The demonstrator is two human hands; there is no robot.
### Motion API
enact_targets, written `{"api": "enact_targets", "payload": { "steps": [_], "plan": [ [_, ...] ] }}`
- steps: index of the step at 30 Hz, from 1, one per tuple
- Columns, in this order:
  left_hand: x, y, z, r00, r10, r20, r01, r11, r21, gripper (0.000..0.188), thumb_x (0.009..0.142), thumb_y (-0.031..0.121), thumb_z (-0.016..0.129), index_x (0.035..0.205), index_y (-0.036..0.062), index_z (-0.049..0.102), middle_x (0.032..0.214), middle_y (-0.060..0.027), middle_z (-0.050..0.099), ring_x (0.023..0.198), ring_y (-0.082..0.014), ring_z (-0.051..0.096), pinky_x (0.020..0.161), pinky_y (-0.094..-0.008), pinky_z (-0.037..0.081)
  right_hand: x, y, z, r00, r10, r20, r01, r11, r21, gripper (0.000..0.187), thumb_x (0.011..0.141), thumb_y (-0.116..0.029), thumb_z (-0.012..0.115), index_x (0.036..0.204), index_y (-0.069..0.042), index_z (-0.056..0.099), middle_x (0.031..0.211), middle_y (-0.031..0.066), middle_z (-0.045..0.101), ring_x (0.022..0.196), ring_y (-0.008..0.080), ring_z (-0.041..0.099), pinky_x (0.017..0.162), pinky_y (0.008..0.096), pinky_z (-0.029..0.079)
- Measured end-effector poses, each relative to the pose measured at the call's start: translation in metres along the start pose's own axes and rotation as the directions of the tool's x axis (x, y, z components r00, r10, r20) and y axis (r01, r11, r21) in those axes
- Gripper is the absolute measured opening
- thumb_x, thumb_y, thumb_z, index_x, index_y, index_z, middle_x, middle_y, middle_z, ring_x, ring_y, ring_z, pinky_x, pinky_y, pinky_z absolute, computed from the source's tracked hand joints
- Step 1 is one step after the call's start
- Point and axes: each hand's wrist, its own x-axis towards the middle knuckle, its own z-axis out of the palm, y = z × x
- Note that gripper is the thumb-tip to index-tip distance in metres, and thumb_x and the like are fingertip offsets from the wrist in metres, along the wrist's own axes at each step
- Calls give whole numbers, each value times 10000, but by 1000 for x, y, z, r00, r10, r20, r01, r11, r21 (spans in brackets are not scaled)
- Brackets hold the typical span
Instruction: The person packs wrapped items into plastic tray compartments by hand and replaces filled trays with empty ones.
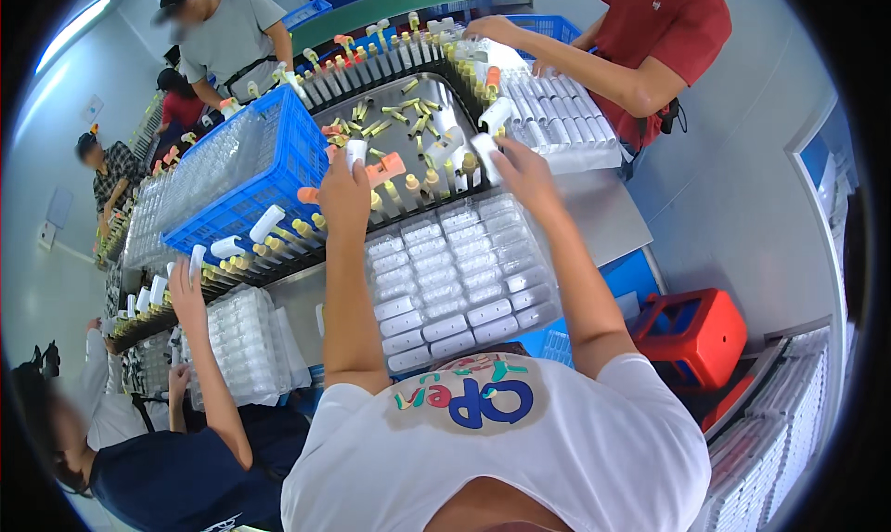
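Note:
My left hand (344, 196) is closed around a small white plastic piece (356, 149) at the near edge of the fixture line. Beside it are orange clips (384, 168) on yellow-tipped posts (413, 185). My right hand (525, 175) grips a white plastic shell (485, 149) near the line's right corner, apart from the left hand. Directly before me lies a clear blister tray (436, 265). White oblong shells (445, 328) fill its nearest rows; clear plastic covers the pockets farther off, so their contents are hard to make out.
Loose yellow-ended tubes (390, 123) lie on the metal table inside the line. A blue crate (278, 142) of clear trays stands left. Co-workers' hands reach in at left and far right. A red bin (719, 337) stands right; stacked trays (784, 439) are behind it.

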Motion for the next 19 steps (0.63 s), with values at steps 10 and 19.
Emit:
{"api": "enact_targets", "payload": {
  "steps": [10, 19],
  "plan": [
    [-67, -42, -62, 986, -85, -141, 73, 994, -85, 345, 970, 170, 523, 1260, -14, 553, 965, -188, 686, 835, -273, 691, 725, -347, 527, 8, -59, 136, 841, -524, 132, 513, 699, -498, 311, 882, -263, 623, 1170, -146, 639, 780, 91, 582, 773, 292, 605, 649, 388, 517],
    [-57, 26, -72, 978, -95, 183, 155, 925, -347, 404, 918, 163, 587, 1306, 57, 545, 1061, -201, 633, 893, -306, 630, 804, -368, 489, -39, -64, 116, 770, -541, 338, 619, 761, -192, 423, 868, -275, 637, 1254, -117, 574, 1050, 139, 649, 887, 337, 636, 747, 452, 522]
  ]
}}
